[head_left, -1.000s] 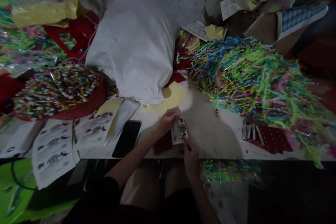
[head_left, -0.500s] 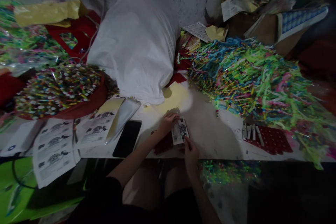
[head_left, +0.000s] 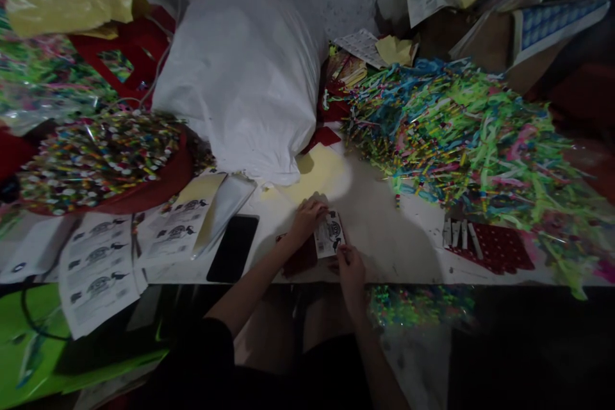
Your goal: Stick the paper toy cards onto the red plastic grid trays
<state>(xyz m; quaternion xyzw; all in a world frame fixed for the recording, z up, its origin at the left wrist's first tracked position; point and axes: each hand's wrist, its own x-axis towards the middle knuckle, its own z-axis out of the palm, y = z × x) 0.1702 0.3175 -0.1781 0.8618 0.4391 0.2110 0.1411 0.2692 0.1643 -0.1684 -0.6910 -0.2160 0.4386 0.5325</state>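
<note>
A white printed card (head_left: 328, 235) with black lettering and a logo lies between my hands near the table's front edge. At its upper left corner, the bent fingers of my left hand (head_left: 307, 218) are closed on the card. My right hand (head_left: 352, 264) pinches the lower right edge between thumb and fingers. Partly under my left wrist and the card is a dark red piece (head_left: 300, 257), perhaps a small fabric pouch; much of it is hidden. A black phone (head_left: 234, 248) rests left of my left forearm.
Printed label sheets (head_left: 98, 269) overhang the front edge at left, near a red basin (head_left: 163, 182) heaped with beaded pieces. A large white sack (head_left: 240, 77) stands behind. At right are a colourful ribbon pile (head_left: 471, 141) and clothespins (head_left: 462, 235) on red dotted fabric (head_left: 507, 248).
The view has shifted slightly, so the scene sits a little higher. Both hands stay at the card with almost the same hold.
</note>
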